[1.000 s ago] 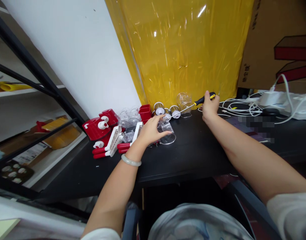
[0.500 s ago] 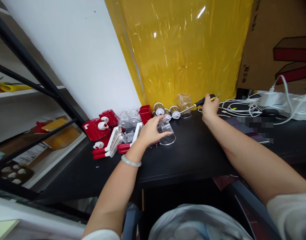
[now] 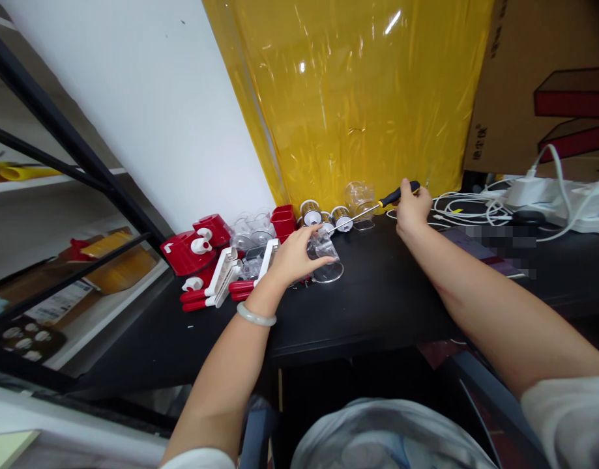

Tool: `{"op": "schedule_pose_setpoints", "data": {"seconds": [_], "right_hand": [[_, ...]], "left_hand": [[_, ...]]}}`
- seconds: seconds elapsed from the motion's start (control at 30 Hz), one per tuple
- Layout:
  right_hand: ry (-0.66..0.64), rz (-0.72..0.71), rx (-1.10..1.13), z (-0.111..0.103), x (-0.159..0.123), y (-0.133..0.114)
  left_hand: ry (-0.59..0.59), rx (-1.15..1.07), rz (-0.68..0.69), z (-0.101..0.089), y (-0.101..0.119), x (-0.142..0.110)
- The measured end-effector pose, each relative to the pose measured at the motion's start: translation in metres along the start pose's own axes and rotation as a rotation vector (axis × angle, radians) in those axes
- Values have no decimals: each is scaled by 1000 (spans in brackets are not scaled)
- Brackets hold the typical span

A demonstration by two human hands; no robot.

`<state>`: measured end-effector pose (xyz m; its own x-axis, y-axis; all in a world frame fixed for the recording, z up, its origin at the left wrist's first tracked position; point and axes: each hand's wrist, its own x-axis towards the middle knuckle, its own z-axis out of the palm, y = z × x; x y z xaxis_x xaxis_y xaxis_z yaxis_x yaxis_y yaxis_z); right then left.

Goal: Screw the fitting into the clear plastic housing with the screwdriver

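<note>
My left hand [image 3: 299,255] is closed around a clear plastic part [image 3: 327,268] with a round rim, lying on its side on the black table [image 3: 372,299]. My right hand [image 3: 412,210] grips the black and yellow handle of a screwdriver [image 3: 399,195]. Its long metal shaft slants down to the left, and the tip reaches the upper side of the clear part near my left fingers. Exactly where the tip touches, I cannot tell. Just behind are several patterned metallic drums [image 3: 341,219] with white ends, and another clear part [image 3: 360,203].
Left of my left hand lie red plastic housings [image 3: 186,253], white-and-red handles [image 3: 223,277], a red hopper [image 3: 283,221] and clear cups [image 3: 253,229]. White cables [image 3: 475,207] and a power strip [image 3: 590,207] sit at right, by a dark flat object [image 3: 475,251]. Yellow film [image 3: 358,98] hangs behind.
My right hand has shifted its fingers slightly around the screwdriver handle. The left hand and the clear part stay in place.
</note>
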<state>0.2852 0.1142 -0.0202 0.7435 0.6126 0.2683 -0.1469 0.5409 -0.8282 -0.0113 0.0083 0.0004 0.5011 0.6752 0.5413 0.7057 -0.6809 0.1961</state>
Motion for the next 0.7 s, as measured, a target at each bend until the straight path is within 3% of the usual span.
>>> {"op": "schedule_pose_setpoints", "data": {"seconds": [0.1, 0.23, 0.57, 0.7], "right_hand": [[108, 96, 9, 5, -2, -6], [116, 164, 79, 7, -4, -11], [49, 122, 156, 10, -10, -8], [64, 131, 79, 9, -8, -5]], "left_hand": [[-5, -1, -7, 0, 1, 0], [-9, 8, 0, 0, 1, 1], [-8, 0, 3, -1, 1, 1], [-11, -5, -8, -1, 2, 0]]}}
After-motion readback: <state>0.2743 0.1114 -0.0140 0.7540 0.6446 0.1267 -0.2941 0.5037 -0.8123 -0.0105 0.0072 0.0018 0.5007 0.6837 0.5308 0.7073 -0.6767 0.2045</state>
